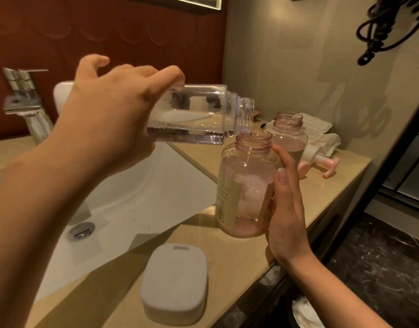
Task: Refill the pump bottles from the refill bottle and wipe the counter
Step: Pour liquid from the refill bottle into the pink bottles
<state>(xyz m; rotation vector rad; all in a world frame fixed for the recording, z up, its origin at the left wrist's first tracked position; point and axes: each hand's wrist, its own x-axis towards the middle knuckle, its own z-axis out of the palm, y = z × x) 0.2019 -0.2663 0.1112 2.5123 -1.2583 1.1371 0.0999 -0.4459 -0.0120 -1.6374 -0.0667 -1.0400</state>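
Counter (241, 266): refill bottle (199, 114) in left hand (109, 119)

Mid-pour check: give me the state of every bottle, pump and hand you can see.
Refill bottle: uncapped, tipped sideways, pouring, in the left hand's grip.
Near pump bottle: open, partly filled, foamy, held by the right hand.
Far pump bottle: open, standing on the counter.
Pump head: unscrewed, lying on the counter.
White case: closed.

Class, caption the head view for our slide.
Left hand tips clear refill bottle into pink pump bottle held by right hand.
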